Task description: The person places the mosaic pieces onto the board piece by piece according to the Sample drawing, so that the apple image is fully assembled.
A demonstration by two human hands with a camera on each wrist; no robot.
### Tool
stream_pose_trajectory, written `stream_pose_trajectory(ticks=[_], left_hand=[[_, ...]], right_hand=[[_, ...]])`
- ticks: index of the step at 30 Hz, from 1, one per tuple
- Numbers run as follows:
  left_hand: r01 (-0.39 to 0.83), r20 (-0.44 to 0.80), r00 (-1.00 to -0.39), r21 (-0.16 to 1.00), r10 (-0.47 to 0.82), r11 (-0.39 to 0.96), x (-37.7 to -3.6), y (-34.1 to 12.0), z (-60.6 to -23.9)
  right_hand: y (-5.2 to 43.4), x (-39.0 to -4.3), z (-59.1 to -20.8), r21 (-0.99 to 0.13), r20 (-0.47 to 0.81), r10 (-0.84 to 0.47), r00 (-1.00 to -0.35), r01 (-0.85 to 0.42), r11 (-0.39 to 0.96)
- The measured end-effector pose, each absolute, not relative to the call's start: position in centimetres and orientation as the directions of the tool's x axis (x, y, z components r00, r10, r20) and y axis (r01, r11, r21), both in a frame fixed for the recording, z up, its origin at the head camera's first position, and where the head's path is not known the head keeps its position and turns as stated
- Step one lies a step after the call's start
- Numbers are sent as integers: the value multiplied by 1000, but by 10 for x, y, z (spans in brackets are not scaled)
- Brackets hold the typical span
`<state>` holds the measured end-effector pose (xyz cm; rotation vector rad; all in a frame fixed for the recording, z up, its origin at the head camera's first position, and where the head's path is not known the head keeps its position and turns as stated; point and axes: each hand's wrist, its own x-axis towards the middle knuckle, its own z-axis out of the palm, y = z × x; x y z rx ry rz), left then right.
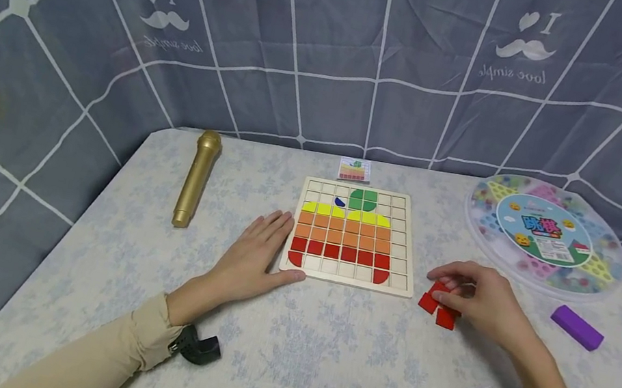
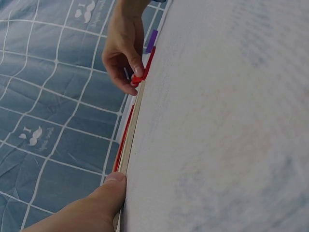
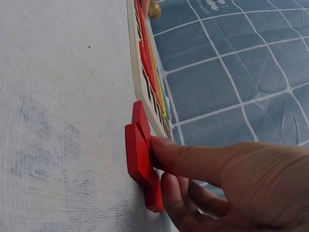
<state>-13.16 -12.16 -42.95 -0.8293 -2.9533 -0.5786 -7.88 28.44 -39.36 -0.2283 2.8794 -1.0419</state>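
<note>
A wooden grid board point(image 1: 344, 270) carries rows of red, orange and yellow pieces, with green pieces and a small dark blue piece above them. My left hand point(image 1: 253, 256) lies flat with fingers extended along the board's left side, its thumb point(image 2: 104, 193) touching the near left corner. To the right of the board, several red square tiles point(image 1: 446, 318) lie close together on the cloth. My right hand point(image 1: 482, 300) is over them with bent fingers, pinching a red tile point(image 3: 137, 154) at the thumb tip. The fingers partly hide the tiles.
A small picture card point(image 1: 355, 170) lies behind the board. A gold microphone-shaped object point(image 1: 197, 181) is at the left. On the right are a round, clear-lidded box point(image 1: 545, 228) and a purple block point(image 1: 577, 327). A grey checked curtain point(image 1: 338, 39) hangs behind the table.
</note>
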Motion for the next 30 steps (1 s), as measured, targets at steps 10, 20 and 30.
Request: stream_pose_trajectory(ticks=[10, 20, 30], left_hand=[[502, 101, -859, 358, 502, 787, -131, -121, -429], [503, 108, -859, 358, 501, 786, -131, -123, -426], [514, 107, -852, 351, 512, 783, -131, -123, -424]], right_hand=[[278, -80, -385, -698, 37, -192, -981, -163, 697], [219, -99, -374, -731, 48, -269, -962, -218, 647], [178, -113, -387, -735, 127, -285, -950, -283, 616]])
